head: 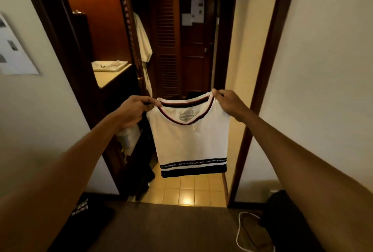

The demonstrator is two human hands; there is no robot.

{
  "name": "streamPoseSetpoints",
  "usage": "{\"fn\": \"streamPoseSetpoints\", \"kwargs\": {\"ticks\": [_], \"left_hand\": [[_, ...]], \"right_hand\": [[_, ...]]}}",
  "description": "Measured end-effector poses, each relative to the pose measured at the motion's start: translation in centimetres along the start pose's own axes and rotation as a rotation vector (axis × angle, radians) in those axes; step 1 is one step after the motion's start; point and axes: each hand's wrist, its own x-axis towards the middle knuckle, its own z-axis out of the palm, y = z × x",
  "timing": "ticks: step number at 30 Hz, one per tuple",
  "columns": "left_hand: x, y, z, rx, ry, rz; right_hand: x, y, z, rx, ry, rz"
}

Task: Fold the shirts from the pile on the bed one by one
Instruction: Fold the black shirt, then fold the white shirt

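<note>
Both the left hand (133, 110) and right hand (228, 102) pinch one white shirt (189, 140).

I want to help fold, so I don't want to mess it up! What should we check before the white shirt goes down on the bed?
1. Does the left hand pinch the white shirt at a shoulder? ok.
2. Does the right hand pinch the other shoulder? ok.
3. Does the shirt hang flat, without a twist? ok.
4. Are the sleeves tucked behind? cannot tell; none show from the front.
5. Is there a bare patch of bed below the shirt? ok.
6. Is the white cord out of the way? Probably not ok; it lies on the bed, off to the right.
</note>
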Motion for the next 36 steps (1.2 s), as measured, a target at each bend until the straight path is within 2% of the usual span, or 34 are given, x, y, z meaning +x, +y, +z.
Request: {"fn": "streamPoseSetpoints", "kwargs": {"ticks": [5, 10, 15, 21, 29, 33, 36], "left_hand": [[9.1, -0.5, -4.2, -0.073, 0.026, -0.039], [19.9, -1.6, -7.6, 0.006, 0.061, 0.014], [32.9, -2.7, -9.9, -0.065, 0.071, 0.075], [47.8, -4.2, -12.4, -0.139, 0.008, -0.018], [65.6, -4.3, -11.1, -0.125, 0.041, 0.082], [75.2, -6.1, -10.3, -0.113, 0.105, 0.125], [81.8, -6.9, -9.5, -0.158, 0.101, 0.076]], "right_hand": [[10.4, 0.4, 4.5, 0.081, -0.021, 0.033], [20.4, 1.6, 7.9, 0.095, 0.003, 0.068], [31.3, 3.3, 10.3, 0.115, 0.069, 0.091], [43.0, 6.9, 12.0, 0.061, 0.06, 0.152], [59.3, 12.1, 12.7, 0.016, 0.214, 0.126], [68.7, 16.5, 12.4, 0.05, 0.192, 0.086], [76.1, 19.1, 11.9, 0.09, 0.168, 0.077]]}}
